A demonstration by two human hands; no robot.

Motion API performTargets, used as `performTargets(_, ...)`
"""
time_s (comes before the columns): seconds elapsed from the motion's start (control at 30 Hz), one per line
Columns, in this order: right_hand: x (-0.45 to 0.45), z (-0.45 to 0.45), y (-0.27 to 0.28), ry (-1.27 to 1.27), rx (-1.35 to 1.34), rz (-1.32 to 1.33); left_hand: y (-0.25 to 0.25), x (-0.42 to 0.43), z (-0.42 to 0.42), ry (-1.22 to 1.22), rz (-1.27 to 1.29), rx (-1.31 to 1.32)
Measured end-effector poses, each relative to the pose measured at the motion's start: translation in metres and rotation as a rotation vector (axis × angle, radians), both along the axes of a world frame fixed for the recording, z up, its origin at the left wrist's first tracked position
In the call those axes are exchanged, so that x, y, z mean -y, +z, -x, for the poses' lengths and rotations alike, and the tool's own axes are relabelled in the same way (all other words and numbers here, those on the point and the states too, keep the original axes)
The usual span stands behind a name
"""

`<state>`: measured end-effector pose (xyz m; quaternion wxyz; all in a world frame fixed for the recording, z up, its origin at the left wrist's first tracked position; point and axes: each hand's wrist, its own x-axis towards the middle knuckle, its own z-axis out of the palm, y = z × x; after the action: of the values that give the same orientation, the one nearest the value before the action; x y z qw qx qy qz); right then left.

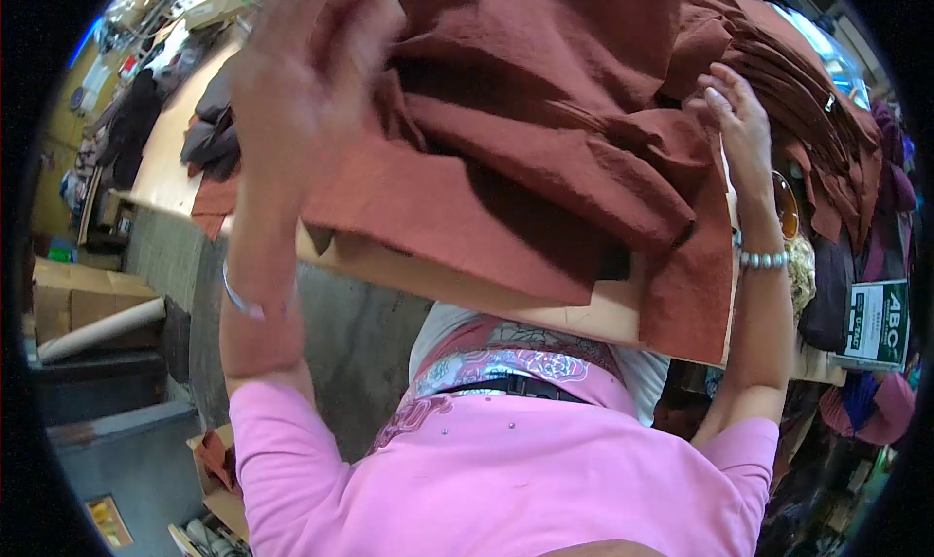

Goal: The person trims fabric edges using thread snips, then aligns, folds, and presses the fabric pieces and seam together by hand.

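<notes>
A: In the head view, where does the main piece lie?

B: It is a wide rust-brown cloth (409, 207), matt and wrinkled, on a pale wooden table (574, 319). It lies in front of the body, mostly between the two hands, and its near edge hangs over the table edge at the right.

A: And its long direction?

B: One thick fold (584, 173) runs slantwise, from far left down to near right. Its far end is nearer to the left hand (316, 66); its near end is on the right arm's side.

A: How are the hands?

B: The left hand is above the left part of the cloth and blurred by motion. I cannot tell whether its fingers are spread or pinch something. The right hand (744, 129) is at the right side of the cloth, with fingers loosely bent. It seems to touch the folds there, but I cannot tell if it pinches them.

A: What is around?

B: Beyond the right hand lies a gathered pile of rust-brown fabric (822, 139) with many narrow folds. On the left, past the left forearm, there is a crumpled dark grey cloth (212, 129).
</notes>
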<state>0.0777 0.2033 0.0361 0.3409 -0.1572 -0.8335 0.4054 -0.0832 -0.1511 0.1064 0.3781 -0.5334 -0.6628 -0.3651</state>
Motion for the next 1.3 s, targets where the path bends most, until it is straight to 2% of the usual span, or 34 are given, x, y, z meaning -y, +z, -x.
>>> performTargets(0.03, 0.019, -0.008, 0.009, 0.004, -0.159, 0.029, -0.007, -0.003, -0.021, -0.026, 0.211, -0.01)
performTargets(0.07, 0.042, -0.016, 0.023, 0.003, -0.109, 0.009, -0.017, -0.007, -0.02, -0.004, 0.311, 0.056)
performTargets(0.13, 0.073, -0.021, 0.027, 0.178, -0.041, -0.263, -0.043, -0.008, -0.018, 0.054, 0.514, 0.183)
performTargets(0.17, 0.092, -0.021, 0.027, 0.211, 0.121, -0.372, -0.055, -0.008, -0.009, 0.076, 0.55, 0.199)
performTargets(0.2, 0.094, -0.014, 0.011, 0.244, 0.161, -0.629, -0.067, -0.009, 0.01, 0.102, 0.584, 0.21)
performTargets(0.27, 0.103, 0.001, -0.019, 0.17, 0.346, -0.744, -0.084, -0.012, 0.046, 0.183, 0.64, 0.239)
performTargets(0.33, 0.101, 0.013, -0.054, 0.166, 0.337, -0.754, -0.095, -0.016, 0.076, 0.279, 0.682, 0.278)
performTargets(0.43, 0.102, 0.011, -0.043, 0.241, 0.19, -0.941, -0.109, -0.012, 0.115, 0.431, 0.941, 0.094)
performTargets(0.47, 0.104, 0.009, -0.036, 0.243, 0.038, -1.026, -0.116, -0.014, 0.125, 0.442, 0.898, 0.067)
performTargets(0.5, 0.106, 0.006, -0.025, 0.242, 0.003, -1.031, -0.12, -0.017, 0.132, 0.443, 0.854, 0.039)
performTargets(0.57, 0.11, -0.003, -0.005, 0.222, -0.036, -1.031, -0.104, -0.032, 0.137, 0.403, 0.713, 0.272)
performTargets(0.6, 0.111, -0.006, 0.001, 0.204, -0.044, -1.02, -0.093, -0.039, 0.122, 0.383, 0.669, 0.293)
performTargets(0.63, 0.111, -0.007, 0.007, 0.215, -0.018, -0.994, -0.097, -0.041, 0.129, 0.352, 0.71, 0.2)
performTargets(0.73, 0.107, -0.008, -0.006, 0.288, -0.023, -0.973, -0.119, -0.056, 0.138, 0.329, 0.708, 0.165)
performTargets(0.93, 0.111, -0.018, -0.011, 0.299, 0.092, -0.942, -0.118, -0.092, 0.149, 0.41, 0.967, 0.217)
performTargets(0.97, 0.111, -0.019, -0.009, 0.296, 0.113, -0.932, -0.114, -0.098, 0.148, 0.457, 1.081, 0.224)
performTargets(1.07, 0.107, -0.019, -0.013, 0.273, 0.113, -0.907, -0.115, -0.106, 0.138, 0.398, 0.799, -0.072)
performTargets(1.17, 0.1, -0.022, -0.017, 0.205, 0.185, -0.817, -0.101, -0.104, 0.139, 0.384, 1.008, -0.134)
performTargets(1.2, 0.097, -0.026, -0.012, 0.234, 0.275, -0.694, -0.087, -0.099, 0.132, 0.383, 1.088, -0.137)
performTargets(1.23, 0.093, -0.029, -0.012, 0.251, 0.266, -0.662, -0.074, -0.088, 0.123, 0.274, 0.999, -0.182)
performTargets(1.27, 0.087, -0.032, -0.011, 0.266, 0.256, -0.636, -0.073, -0.081, 0.135, 0.208, 0.909, -0.053)
performTargets(1.3, 0.083, -0.034, -0.007, 0.241, 0.237, -0.623, -0.063, -0.068, 0.145, 0.07, 0.7, 0.069)
